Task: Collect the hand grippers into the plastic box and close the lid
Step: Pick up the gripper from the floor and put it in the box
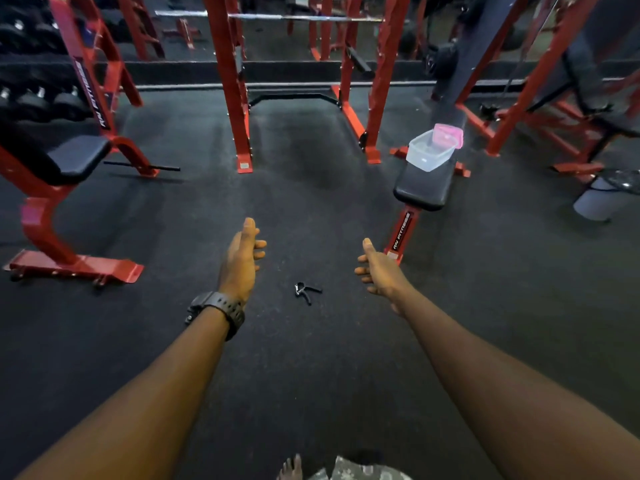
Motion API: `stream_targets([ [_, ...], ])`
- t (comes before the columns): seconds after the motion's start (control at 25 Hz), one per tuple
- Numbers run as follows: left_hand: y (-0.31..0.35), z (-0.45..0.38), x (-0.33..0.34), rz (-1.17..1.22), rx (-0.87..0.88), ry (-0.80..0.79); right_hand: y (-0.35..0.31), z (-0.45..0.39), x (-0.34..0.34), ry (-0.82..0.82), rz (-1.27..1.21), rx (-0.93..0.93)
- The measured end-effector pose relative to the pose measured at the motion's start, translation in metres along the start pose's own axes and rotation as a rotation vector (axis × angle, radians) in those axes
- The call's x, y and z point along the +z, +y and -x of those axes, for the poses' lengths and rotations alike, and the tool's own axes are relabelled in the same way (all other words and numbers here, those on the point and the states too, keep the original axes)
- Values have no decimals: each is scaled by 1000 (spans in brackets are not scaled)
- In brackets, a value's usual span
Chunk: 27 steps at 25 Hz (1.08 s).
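Dim overall, with dark floor (311, 358) soaking up most light. Brighter in the middle distance, as if lit from overhead; faint pale sheen on the floor near the red rack (239, 98). Soft, weak shadows only. Slight blur and grain throughout, worse at far left among the dumbbells (31, 102). Strong wide-angle bending at the edges, uprights leaning outward. Mild glow on the clear box (429, 152).

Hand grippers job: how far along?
Done: nothing visible; the plastic box on the bench looks empty, pink lid off. In hand: nothing; left hand and right hand are empty. Left: pick the hand gripper off the floor, box it, close lid.
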<state>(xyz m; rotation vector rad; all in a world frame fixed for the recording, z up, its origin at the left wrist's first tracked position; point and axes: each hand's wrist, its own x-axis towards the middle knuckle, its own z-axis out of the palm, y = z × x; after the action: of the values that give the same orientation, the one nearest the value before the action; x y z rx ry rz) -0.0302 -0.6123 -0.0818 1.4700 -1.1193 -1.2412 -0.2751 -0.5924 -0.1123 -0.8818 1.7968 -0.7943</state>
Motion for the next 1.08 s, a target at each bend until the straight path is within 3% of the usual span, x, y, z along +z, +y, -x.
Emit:
stream_targets([
  [0.4, -53, -295, 56, -40, -172, 25, -23, -297, 60, -83, 133, 132],
  [0.6, -100, -408, 91, -38, -287, -15, -13, -406, 102, -130, 231, 179],
  [0.88, -288, -521, 149, -44, -531, -92, 87, -560, 198, -156, 392, 232],
  [1.08, -480, -579, 173, -84, -631, -51, 254, -684, 295, -223, 602, 131],
])
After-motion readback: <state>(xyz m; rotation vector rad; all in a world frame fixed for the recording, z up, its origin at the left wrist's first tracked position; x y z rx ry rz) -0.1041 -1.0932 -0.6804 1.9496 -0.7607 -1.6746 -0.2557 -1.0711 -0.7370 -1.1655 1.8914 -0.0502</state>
